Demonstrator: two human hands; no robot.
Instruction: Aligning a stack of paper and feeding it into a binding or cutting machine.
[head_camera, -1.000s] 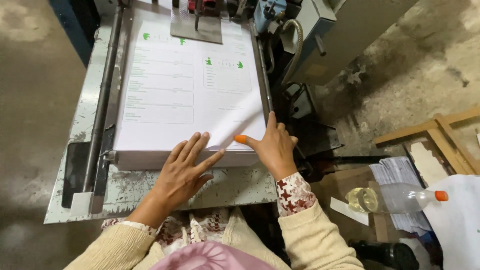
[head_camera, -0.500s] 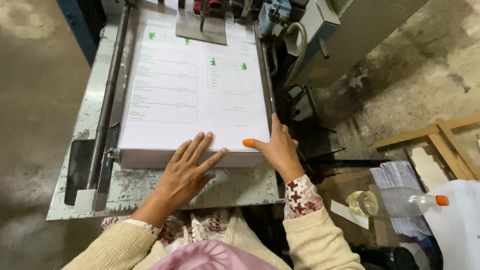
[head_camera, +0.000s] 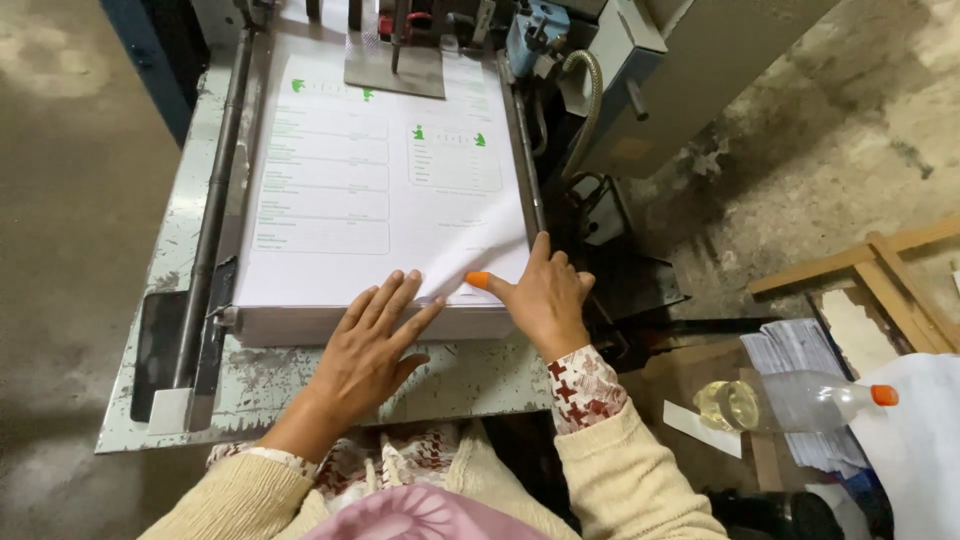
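1. Left hand (head_camera: 365, 345): lies flat, palm down, fingers spread toward 1 o'clock, on the near edge of the paper stack (head_camera: 370, 190). Its grip is open; it holds nothing, only presses.
2. Right hand (head_camera: 540, 295): rests at the stack's near corner at 4 o'clock. An orange thumb cot (head_camera: 478, 280) covers the thumb, which touches a lifted top sheet (head_camera: 470, 250). Fingers are loosely bent; whether the sheet is pinched cannot be told.
3. Paper stack: white sheets printed with green marks and form boxes, squared on the metal counter (head_camera: 450, 375) of a machine, with a side rail (head_camera: 215, 200) at 9 o'clock.
4. A grey plate (head_camera: 395, 70) sits on the stack's far edge at 12 o'clock.
5. A plastic bottle (head_camera: 790, 400) with an orange cap lies at 3 o'clock, well apart from the stack.
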